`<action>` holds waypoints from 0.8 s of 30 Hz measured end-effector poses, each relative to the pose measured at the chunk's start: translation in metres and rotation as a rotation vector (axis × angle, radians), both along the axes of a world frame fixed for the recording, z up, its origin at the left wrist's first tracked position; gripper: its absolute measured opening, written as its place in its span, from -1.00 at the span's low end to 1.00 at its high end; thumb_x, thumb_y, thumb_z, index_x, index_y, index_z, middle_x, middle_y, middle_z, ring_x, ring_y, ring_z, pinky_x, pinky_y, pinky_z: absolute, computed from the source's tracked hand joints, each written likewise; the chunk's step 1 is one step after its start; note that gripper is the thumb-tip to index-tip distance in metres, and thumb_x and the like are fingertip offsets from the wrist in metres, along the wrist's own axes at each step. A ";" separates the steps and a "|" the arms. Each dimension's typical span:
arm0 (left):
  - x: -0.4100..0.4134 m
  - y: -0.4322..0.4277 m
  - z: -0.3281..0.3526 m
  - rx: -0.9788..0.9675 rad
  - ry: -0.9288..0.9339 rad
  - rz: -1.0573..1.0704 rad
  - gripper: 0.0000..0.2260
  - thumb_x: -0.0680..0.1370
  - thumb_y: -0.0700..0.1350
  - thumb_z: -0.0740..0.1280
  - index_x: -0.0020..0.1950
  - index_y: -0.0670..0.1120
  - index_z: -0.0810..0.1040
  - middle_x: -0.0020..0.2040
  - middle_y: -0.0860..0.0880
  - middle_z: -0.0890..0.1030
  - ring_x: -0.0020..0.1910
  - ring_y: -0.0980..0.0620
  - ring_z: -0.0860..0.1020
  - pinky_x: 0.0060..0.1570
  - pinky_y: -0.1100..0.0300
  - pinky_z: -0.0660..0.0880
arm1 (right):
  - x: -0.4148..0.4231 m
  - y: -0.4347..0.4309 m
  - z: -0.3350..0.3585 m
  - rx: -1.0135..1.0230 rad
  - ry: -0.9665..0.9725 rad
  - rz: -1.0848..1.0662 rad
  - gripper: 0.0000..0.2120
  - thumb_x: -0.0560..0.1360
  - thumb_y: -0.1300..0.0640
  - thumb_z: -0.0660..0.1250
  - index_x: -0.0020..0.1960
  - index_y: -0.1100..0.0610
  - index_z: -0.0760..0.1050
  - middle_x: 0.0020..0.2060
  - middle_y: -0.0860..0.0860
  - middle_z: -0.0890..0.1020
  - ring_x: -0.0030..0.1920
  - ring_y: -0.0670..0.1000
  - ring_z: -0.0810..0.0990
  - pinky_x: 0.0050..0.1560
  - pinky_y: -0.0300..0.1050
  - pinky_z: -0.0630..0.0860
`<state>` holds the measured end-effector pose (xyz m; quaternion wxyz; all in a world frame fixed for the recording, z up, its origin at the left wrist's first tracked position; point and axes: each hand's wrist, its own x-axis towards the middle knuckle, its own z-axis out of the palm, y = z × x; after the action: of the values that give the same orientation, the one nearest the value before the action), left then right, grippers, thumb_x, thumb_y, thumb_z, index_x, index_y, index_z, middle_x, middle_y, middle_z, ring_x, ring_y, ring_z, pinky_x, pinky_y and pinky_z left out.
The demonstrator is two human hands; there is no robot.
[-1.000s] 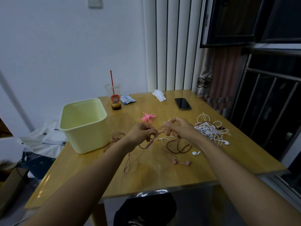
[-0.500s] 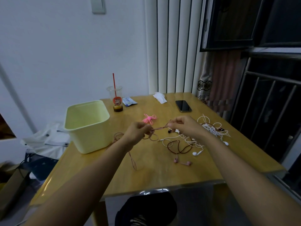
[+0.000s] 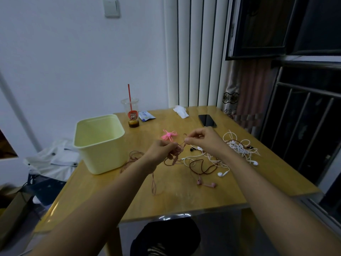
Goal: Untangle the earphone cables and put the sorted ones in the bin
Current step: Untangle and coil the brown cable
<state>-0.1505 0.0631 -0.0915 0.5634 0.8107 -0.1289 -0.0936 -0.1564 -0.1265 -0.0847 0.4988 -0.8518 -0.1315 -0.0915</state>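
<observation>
Left hand [image 3: 162, 151] pinches pink cable knot [image 3: 176, 152]; right hand [image 3: 203, 140], at its 3 o'clock, pinches one strand [image 3: 183, 144]. Draw slowly; feed slack, don't yank tight.

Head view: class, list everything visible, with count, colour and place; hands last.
table: one, light wood, centre
bin: one, pale yellow, table's left
pink cable: one, dusty pink, between both hands
brown cable: one, dark brown, mid-table
white cables: tangle, white, table's right
bow-shaped item: one, bright pink, behind hands
phone: one, black, far right
cup: one, clear, red straw, far edge
packet: one, blue-white, beside cup
tissue: one, white, far edge
left hand: grips pink cable
right hand: pinches pink cable
</observation>
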 end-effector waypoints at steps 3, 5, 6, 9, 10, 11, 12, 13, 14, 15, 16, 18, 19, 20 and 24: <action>-0.002 -0.002 -0.001 0.037 0.034 -0.024 -0.70 0.66 -0.05 0.19 0.04 -0.22 0.62 -0.20 -0.01 0.60 -0.31 0.15 0.47 -0.38 0.38 0.35 | 0.002 0.001 0.002 -0.136 0.073 0.075 -0.99 0.47 0.10 0.49 -0.12 0.02 0.69 -0.27 -0.15 0.66 -0.18 -0.20 0.59 -0.11 -0.24 0.49; -0.002 -0.005 -0.001 0.051 0.038 -0.031 -0.70 0.66 -0.03 0.18 0.03 -0.21 0.61 -0.20 -0.02 0.59 -0.30 0.13 0.45 -0.35 0.36 0.34 | 0.001 0.006 0.001 -0.207 0.107 0.104 -0.97 0.47 0.11 0.48 -0.13 -0.01 0.69 -0.28 -0.17 0.64 -0.20 -0.19 0.57 -0.14 -0.26 0.43; -0.002 -0.005 -0.001 0.032 0.056 -0.030 -0.71 0.66 -0.03 0.18 0.04 -0.20 0.60 -0.19 -0.03 0.58 -0.29 0.12 0.45 -0.34 0.34 0.34 | 0.002 0.008 0.000 -0.186 0.075 0.068 -0.95 0.47 0.11 0.48 -0.15 -0.03 0.67 -0.29 -0.15 0.62 -0.22 -0.15 0.55 -0.15 -0.23 0.42; -0.002 -0.003 0.001 0.016 0.116 -0.072 -0.75 0.63 -0.06 0.22 0.07 -0.21 0.60 -0.12 -0.07 0.59 -0.25 0.08 0.46 -0.28 0.27 0.35 | 0.006 0.008 -0.005 -0.193 0.045 0.012 -0.94 0.44 0.05 0.51 -0.20 -0.07 0.68 -0.34 -0.02 0.58 -0.29 -0.03 0.47 -0.21 -0.10 0.38; -0.002 -0.001 0.001 0.073 0.105 -0.095 -0.76 0.62 -0.07 0.24 0.08 -0.21 0.61 -0.10 -0.07 0.61 -0.23 0.08 0.47 -0.27 0.27 0.36 | 0.006 0.007 -0.007 -0.215 0.069 0.033 -0.97 0.43 0.04 0.51 -0.18 -0.06 0.69 -0.30 -0.01 0.62 -0.25 0.01 0.52 -0.18 -0.04 0.45; -0.001 0.000 -0.001 0.113 0.086 -0.110 -0.77 0.62 -0.08 0.26 0.09 -0.21 0.61 -0.09 -0.07 0.62 -0.23 0.09 0.48 -0.26 0.27 0.37 | 0.006 0.006 -0.008 -0.194 0.084 0.054 -0.98 0.43 0.05 0.51 -0.14 -0.06 0.70 -0.25 -0.02 0.66 -0.17 0.05 0.59 -0.09 0.02 0.53; 0.000 0.000 -0.002 0.108 0.073 -0.108 -0.78 0.62 -0.10 0.27 0.10 -0.21 0.62 -0.10 -0.06 0.63 -0.25 0.10 0.47 -0.26 0.26 0.37 | 0.007 0.005 -0.009 -0.122 0.078 0.059 -0.93 0.44 0.07 0.50 -0.09 -0.07 0.69 -0.20 -0.05 0.67 -0.08 0.04 0.62 0.00 0.04 0.56; 0.000 0.000 -0.003 0.068 0.075 -0.088 -0.79 0.62 -0.12 0.28 0.10 -0.22 0.63 -0.13 -0.04 0.63 -0.27 0.11 0.46 -0.27 0.26 0.36 | 0.007 0.005 -0.009 -0.035 0.051 0.046 -0.88 0.46 0.09 0.48 -0.01 -0.07 0.67 -0.15 -0.09 0.64 -0.02 0.01 0.60 0.05 -0.01 0.56; 0.001 0.000 -0.004 0.015 0.087 -0.057 -0.80 0.62 -0.13 0.28 0.09 -0.21 0.64 -0.16 -0.02 0.62 -0.29 0.11 0.44 -0.28 0.26 0.34 | 0.007 0.005 -0.009 0.021 -0.003 0.001 -0.83 0.48 0.11 0.45 0.07 -0.04 0.64 -0.10 -0.13 0.59 0.00 -0.04 0.57 0.05 -0.10 0.54; 0.002 0.000 -0.004 -0.030 0.101 -0.024 -0.81 0.62 -0.14 0.28 0.08 -0.20 0.65 -0.17 -0.01 0.62 -0.30 0.12 0.43 -0.28 0.26 0.34 | 0.006 0.006 -0.008 0.044 -0.081 -0.070 -0.81 0.50 0.12 0.44 0.11 0.00 0.61 -0.05 -0.16 0.54 0.00 -0.09 0.53 0.03 -0.21 0.50; 0.003 0.000 -0.005 -0.060 0.112 0.007 -0.81 0.62 -0.15 0.27 0.07 -0.19 0.64 -0.18 -0.01 0.61 -0.30 0.12 0.43 -0.28 0.26 0.34 | 0.004 0.008 -0.008 0.055 -0.159 -0.156 -0.83 0.51 0.14 0.42 0.10 0.04 0.58 -0.04 -0.16 0.51 -0.02 -0.12 0.50 -0.02 -0.28 0.45; 0.005 -0.001 -0.006 -0.121 0.130 0.055 -0.81 0.63 -0.16 0.26 0.09 -0.20 0.63 -0.17 -0.02 0.59 -0.30 0.11 0.43 -0.27 0.25 0.35 | 0.000 0.005 -0.010 0.084 -0.199 -0.241 -0.95 0.52 0.14 0.40 -0.04 0.11 0.57 -0.13 -0.09 0.54 -0.16 -0.13 0.48 -0.14 -0.29 0.40; 0.006 -0.001 -0.007 -0.161 0.146 0.077 -0.81 0.63 -0.17 0.25 0.11 -0.21 0.62 -0.18 -0.03 0.58 -0.31 0.11 0.43 -0.28 0.26 0.35 | -0.001 0.002 -0.012 0.071 -0.129 -0.199 -0.92 0.53 0.12 0.39 -0.08 0.13 0.59 -0.18 -0.04 0.59 -0.22 -0.13 0.50 -0.16 -0.26 0.42; 0.007 -0.002 -0.007 -0.208 0.171 0.093 -0.81 0.63 -0.18 0.25 0.13 -0.23 0.61 -0.21 -0.02 0.57 -0.33 0.11 0.42 -0.31 0.27 0.34 | -0.003 -0.001 -0.012 0.009 -0.013 -0.108 -0.87 0.54 0.08 0.39 -0.08 0.14 0.63 -0.19 0.00 0.64 -0.25 -0.12 0.54 -0.17 -0.21 0.46; 0.005 -0.007 -0.005 -0.340 0.265 0.077 -0.85 0.64 -0.21 0.23 0.05 -0.22 0.58 -0.32 -0.01 0.50 -0.40 0.13 0.36 -0.43 0.32 0.29 | -0.002 0.000 -0.029 -0.169 0.229 0.139 -0.84 0.54 0.03 0.41 0.01 0.08 0.70 -0.13 0.06 0.72 -0.09 0.00 0.68 -0.04 -0.11 0.57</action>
<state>-0.1460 0.0558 -0.0965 0.7072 0.6890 -0.0364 -0.1546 -0.1582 -0.1264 -0.1133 0.4424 -0.8844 -0.1396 0.0525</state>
